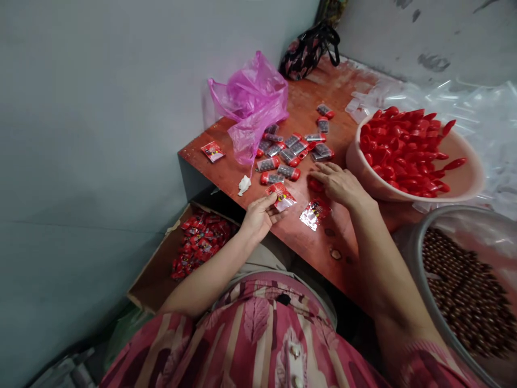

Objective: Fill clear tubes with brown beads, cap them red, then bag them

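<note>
My left hand (pixel 260 218) is closed on a small red printed packet (pixel 285 198), pinched between thumb and fingers above the table's front edge. My right hand (pixel 343 186) reaches over the tabletop with its fingers stretched out. Under its fingertips lies a red piece (pixel 316 185), partly hidden, so its kind is unclear. Just in front of that hand a second red and silver packet (pixel 314 214) lies flat. Beyond both hands are several clear tubes (pixel 288 172) with red caps, filled with dark balls.
On the right a pink bowl (pixel 472 180) holds red plastic caps (pixel 404 143). Nearer stands a grey basin (pixel 414 253) of brown balls (pixel 464 291). A pink plastic bag (pixel 258 91), another packet (pixel 212 151) and crumpled white tissue (pixel 244 185) lie left. Below, a cardboard box (pixel 151 269) contains red packets.
</note>
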The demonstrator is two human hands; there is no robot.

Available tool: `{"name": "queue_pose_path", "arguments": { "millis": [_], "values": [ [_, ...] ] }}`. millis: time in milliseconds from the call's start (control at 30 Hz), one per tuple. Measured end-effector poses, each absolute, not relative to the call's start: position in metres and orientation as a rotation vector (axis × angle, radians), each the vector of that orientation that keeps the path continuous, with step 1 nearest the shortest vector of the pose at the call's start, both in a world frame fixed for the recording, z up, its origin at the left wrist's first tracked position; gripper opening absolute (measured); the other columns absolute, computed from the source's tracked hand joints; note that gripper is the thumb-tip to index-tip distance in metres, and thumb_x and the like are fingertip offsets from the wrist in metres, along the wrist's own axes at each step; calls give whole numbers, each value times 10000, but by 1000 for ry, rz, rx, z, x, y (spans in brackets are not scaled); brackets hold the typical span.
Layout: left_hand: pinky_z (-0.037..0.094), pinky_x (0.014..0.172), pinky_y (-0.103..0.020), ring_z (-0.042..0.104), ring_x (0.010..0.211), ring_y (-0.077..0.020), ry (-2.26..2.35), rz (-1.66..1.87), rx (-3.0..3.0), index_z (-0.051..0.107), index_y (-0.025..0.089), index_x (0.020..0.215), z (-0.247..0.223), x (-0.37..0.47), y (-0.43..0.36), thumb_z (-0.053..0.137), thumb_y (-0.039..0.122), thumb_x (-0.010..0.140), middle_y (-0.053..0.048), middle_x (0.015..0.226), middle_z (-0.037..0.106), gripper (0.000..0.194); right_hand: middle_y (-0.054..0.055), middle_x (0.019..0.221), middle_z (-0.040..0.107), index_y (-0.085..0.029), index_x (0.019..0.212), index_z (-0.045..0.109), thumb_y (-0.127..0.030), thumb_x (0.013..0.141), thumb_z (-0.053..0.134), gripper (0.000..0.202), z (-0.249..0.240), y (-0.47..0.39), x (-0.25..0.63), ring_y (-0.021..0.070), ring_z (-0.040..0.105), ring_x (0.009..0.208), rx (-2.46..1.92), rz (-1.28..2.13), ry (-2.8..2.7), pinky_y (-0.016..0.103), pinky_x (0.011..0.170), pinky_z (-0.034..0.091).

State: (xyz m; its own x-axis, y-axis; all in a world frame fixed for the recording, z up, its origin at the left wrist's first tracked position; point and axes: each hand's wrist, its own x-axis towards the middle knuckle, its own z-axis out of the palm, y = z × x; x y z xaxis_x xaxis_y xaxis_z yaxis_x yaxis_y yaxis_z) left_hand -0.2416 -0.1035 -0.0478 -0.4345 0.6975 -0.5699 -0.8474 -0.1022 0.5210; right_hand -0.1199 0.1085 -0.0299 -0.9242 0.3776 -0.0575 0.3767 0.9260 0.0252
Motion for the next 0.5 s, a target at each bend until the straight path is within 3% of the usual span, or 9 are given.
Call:
{"name": "queue_pose_path", "arguments": {
  "millis": [67,200,267,367,433,500],
  "values": [
    [595,601,-269,665,619,-126,1003,1795,-233,664,114,774,-50,-244,-104,745,173,726,-27,714,691,110,104,1284,618,-217,1189,615,-72,839,464,408,-35,113,-118,316,547,1115,647,-78,3039,403,759,481],
    [579,565,-236,658,600,-111,996,1850,-272,667,117,792,-49,-246,-103,754,200,738,-25,720,694,131,121,929,694,-196,930,638,-281,831,624,132,-38,100,-101,280,621,855,1092,-367,3141,382,681,479],
    [581,579,-241,662,606,-115,967,1867,-290,660,122,790,-48,-243,-101,759,221,742,-23,715,693,148,77,806,689,-200,924,610,-401,829,637,224,-34,74,-89,233,631,714,1332,-798,3135,344,603,480],
    [582,617,-258,666,614,-121,943,1864,-329,651,128,799,-46,-237,-95,761,234,745,-17,703,686,162,-24,599,625,-213,962,566,-518,778,665,370,-28,20,-77,157,562,460,1459,-1918,2700,275,436,447],
    [581,651,-273,673,637,-129,926,1865,-335,647,131,807,-46,-231,-91,763,237,744,-14,716,686,170,-36,598,626,-210,931,554,-510,756,692,373,-27,-15,-75,131,555,425,1412,-2281,2398,245,397,443],
    [574,674,-277,674,648,-131,898,1871,-316,638,130,800,-45,-224,-87,768,238,738,-13,723,686,180,-41,623,632,-205,942,559,-484,753,708,369,-30,-39,-78,109,561,434,1418,-2440,2258,218,394,453]
  ]
}}
